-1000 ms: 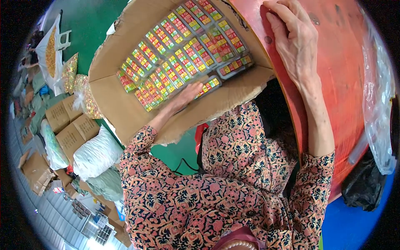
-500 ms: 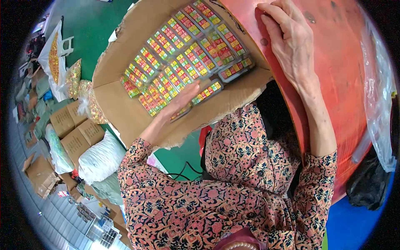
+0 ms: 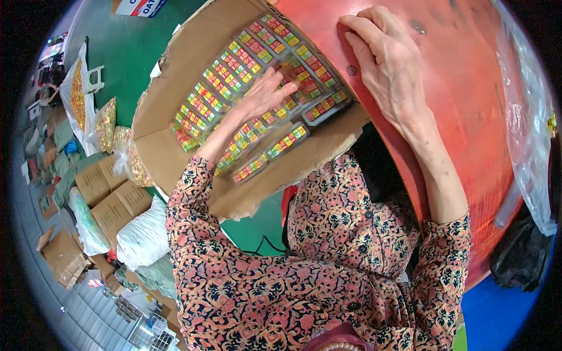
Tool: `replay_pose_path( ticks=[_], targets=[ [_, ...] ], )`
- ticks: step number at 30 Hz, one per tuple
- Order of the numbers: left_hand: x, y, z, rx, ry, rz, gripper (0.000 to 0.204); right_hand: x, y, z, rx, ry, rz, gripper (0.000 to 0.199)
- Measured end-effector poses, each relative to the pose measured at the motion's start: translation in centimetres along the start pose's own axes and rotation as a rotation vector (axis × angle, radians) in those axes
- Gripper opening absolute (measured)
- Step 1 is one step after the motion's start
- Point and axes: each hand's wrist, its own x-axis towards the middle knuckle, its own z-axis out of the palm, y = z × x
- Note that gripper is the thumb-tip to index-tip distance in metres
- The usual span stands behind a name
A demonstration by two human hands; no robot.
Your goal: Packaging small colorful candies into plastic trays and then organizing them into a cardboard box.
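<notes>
An open cardboard carton (image 3: pixel 161 158) holds rows of clear plastic packs (image 3: pixel 205 105) filled with small red, yellow and green blocks. My left hand (image 3: pixel 266 92) reaches into it, palm down, fingers apart over the packs near the middle. The fingertips are beside a slightly blurred pack (image 3: pixel 305 81) on the right; whether they touch it is unclear. Two packs lie end to end along the near side, one of them a pack (image 3: pixel 287 141) below my hand. My right hand (image 3: pixel 389 64) rests on the red tabletop (image 3: pixel 468 117), fingers loosely bent, thumb and forefinger slightly apart, nothing between them.
Clear plastic sheeting (image 3: pixel 530 134) hangs at the right edge, above a black bag (image 3: pixel 518 257). On the left are closed cardboard boxes (image 3: pixel 120 205), a white sack (image 3: pixel 143 234) and bags of gold-coloured pieces (image 3: pixel 105 126). The carton's torn rim meets the table edge.
My left hand has moved farther into the carton, up from the near row to the middle packs. My right hand has slid slightly left and down on the tabletop.
</notes>
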Motion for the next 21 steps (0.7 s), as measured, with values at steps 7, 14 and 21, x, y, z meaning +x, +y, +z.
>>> replay_pose_path(
  ticks=[7, 14, 21],
  targets=[
    [2.2, -0.2, 0.4, 0.364, 0.121, 0.209, 0.050, 0.9, -1.8, -0.6, -0.056, -0.067, 0.052, 0.010],
    [2.1, 2.2, -1.1, 0.441, 0.145, 0.172, 0.020, 0.3, -0.6, -0.8, -0.157, -0.107, 0.028, 0.011],
    [4.4, -0.7, 0.0, 0.322, 0.518, 0.171, 0.009, 3.4, -4.7, -1.2, -0.560, -0.587, 0.563, 0.010]
  ],
)
